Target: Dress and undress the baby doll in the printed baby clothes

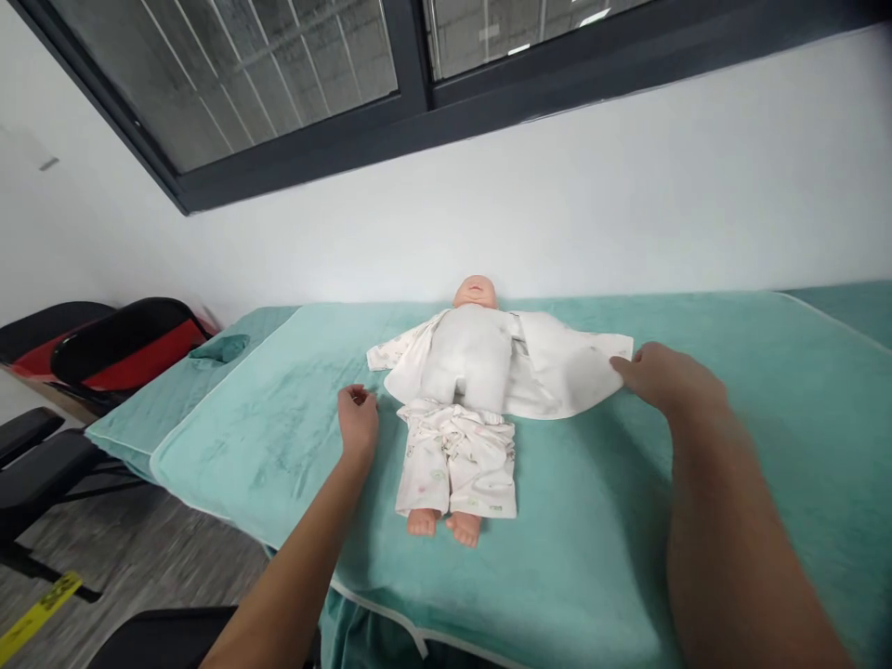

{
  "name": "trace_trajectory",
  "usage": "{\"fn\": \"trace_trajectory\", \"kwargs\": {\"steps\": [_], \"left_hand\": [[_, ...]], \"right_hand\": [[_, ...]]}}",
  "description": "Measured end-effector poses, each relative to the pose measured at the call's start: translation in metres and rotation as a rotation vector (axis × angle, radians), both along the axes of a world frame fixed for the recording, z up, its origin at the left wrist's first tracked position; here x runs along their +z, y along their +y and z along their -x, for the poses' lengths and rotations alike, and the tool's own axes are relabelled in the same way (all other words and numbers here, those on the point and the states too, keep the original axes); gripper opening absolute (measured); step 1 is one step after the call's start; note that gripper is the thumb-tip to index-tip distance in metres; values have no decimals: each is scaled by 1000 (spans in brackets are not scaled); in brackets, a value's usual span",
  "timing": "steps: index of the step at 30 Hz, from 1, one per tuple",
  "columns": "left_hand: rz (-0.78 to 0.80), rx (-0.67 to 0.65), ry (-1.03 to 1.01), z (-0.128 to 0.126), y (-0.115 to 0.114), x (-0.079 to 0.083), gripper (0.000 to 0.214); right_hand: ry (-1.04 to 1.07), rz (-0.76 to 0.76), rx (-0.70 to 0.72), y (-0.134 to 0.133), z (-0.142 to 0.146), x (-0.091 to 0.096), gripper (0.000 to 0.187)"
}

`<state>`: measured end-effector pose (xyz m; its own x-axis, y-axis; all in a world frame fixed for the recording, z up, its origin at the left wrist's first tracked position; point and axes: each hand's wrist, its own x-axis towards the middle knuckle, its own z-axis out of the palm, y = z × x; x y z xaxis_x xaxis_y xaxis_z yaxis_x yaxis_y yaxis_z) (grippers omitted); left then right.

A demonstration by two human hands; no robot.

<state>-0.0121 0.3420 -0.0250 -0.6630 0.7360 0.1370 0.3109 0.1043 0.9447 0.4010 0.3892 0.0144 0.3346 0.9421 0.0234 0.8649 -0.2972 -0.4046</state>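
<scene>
A baby doll [477,292] lies on its back, its bare feet pointing toward me. The doll wears a white printed baby shirt [557,367], spread open with its sleeves out to the sides, over a plain white torso. Patterned white trousers [480,465] are bunched around its legs, below the hips. My right hand [673,379] pinches the edge of the shirt by the sleeve on the right and holds that side stretched outward. On the other side, my left hand [358,423] rests close to the shirt, fingers curled in, with no cloth visible in it.
A green plush cover [279,446] spreads over the bed under the doll. Behind it stand a white wall [627,204] and a dark-framed window [411,56]. Black and red chairs [132,344] are at the left, beside a grey floor with yellow tape [42,613].
</scene>
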Motion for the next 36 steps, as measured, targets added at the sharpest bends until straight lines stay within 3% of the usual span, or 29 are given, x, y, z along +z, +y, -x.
{"fn": "trace_trajectory", "kwargs": {"steps": [3, 4, 6, 8, 9, 11, 17, 21, 26, 28, 31, 36], "left_hand": [[-4, -188, -10, -6, -12, -1, 17], [17, -295, -34, -9, -16, 1, 18], [66, -500, -100, -12, -22, 7, 22], [98, -624, -167, -13, -27, 12, 24], [103, -659, -195, -12, -28, 13, 26], [103, -701, -241, -10, -31, 14, 28], [94, -771, -259, -2, -28, 6, 32], [108, -799, -277, 4, -24, 0, 29], [128, -950, -309, 7, -23, 1, 25], [129, -954, -313, 6, -21, 2, 26], [122, -990, -341, 6, -16, 1, 27], [106, -1078, -395, 9, -3, -3, 26]], "right_hand": [[-3, -87, -51, -5, 18, 5, 37], [47, -172, 46, -9, 31, 9, 33], [248, -224, 387, -17, 63, 15, 25], [450, -101, 774, -25, 92, 17, 23], [511, -22, 902, -29, 103, 17, 22], [553, 82, 1021, -35, 117, 15, 22], [423, 42, 1093, -39, 119, 9, 8], [283, -137, 1111, -35, 124, 4, 13], [164, -518, 830, -24, 136, -17, 6], [164, -524, 729, -20, 140, -28, 26], [147, -442, 693, -17, 142, -41, 52], [86, -467, 735, -11, 137, -49, 56]]}}
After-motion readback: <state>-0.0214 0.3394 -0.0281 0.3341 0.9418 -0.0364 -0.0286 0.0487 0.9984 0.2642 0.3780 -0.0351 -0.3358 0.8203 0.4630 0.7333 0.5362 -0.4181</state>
